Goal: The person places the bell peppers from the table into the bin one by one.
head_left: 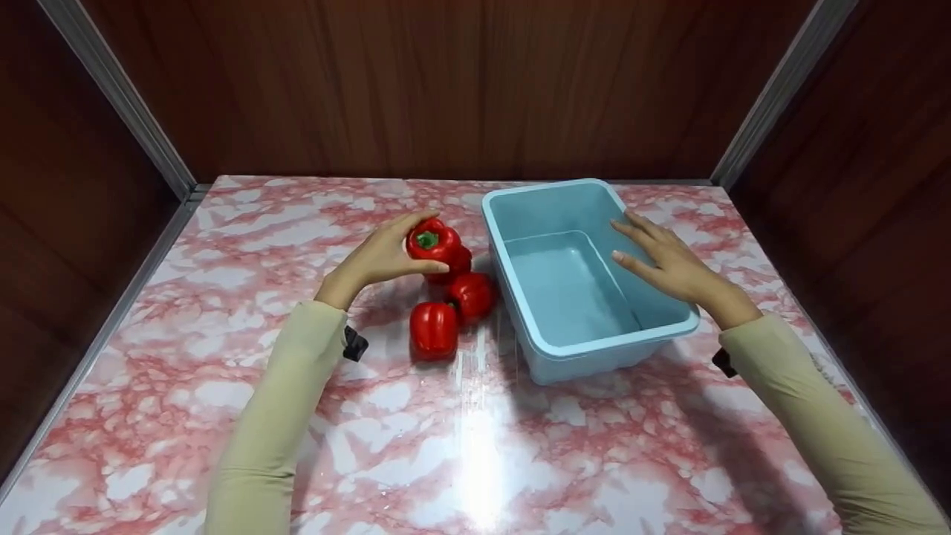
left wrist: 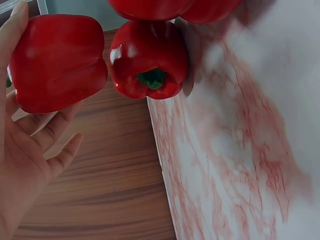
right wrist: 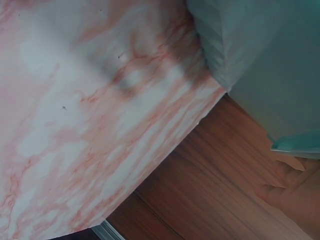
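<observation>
Red pepper (head_left: pixel 432 241), topmost of a cluster on the tabletop (head_left: pixel 475 446), cupped in the left hand (head_left: pixel 380 256): probably light, firm, glossy-slick; best gripped round the shoulders. Right hand (head_left: pixel 669 260), fingers straight, on the blue bin (head_left: pixel 587 349) rim.

Light falls from above and slightly in front — a broad white glare streaks the marble tabletop (head_left: pixel 475 446) at lower centre of the head view, washing out its pattern. Soft shadows lie beneath the sleeves and beside the blue tub (head_left: pixel 594 349). The wooden walls at the frame's upper edges stay dim. Both wrist views are softly blurred — the right one markedly so, with hazy edges throughout.
</observation>
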`<state>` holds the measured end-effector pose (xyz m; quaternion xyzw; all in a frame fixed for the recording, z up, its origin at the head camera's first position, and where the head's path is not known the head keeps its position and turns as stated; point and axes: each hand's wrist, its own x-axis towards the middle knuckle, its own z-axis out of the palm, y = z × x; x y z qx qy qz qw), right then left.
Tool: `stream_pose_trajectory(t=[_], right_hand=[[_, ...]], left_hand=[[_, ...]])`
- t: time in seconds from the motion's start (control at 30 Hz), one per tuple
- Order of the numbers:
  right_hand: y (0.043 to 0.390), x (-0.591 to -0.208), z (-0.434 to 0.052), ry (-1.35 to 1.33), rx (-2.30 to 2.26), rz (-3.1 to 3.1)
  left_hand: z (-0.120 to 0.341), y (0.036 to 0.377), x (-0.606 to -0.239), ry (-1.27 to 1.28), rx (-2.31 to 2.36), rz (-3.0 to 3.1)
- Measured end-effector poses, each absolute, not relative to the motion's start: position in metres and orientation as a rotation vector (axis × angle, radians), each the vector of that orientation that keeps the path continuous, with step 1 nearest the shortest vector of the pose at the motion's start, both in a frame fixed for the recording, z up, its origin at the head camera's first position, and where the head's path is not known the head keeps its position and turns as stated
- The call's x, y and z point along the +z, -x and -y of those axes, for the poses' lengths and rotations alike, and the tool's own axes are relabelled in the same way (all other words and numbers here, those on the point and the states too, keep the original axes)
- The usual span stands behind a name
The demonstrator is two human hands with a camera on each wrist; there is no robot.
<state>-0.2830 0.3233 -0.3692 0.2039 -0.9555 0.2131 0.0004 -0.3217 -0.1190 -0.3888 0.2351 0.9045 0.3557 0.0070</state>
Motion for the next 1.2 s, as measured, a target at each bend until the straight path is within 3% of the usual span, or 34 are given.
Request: stream_pose_trajectory(t=[1.2], right_hand=[[0.2834,-0.3706,-0.3235,-0.664,0.694,2.969]], left_hand=[[0.1101,0.3233,-0.3814,-0.753,1.11,-2.835]])
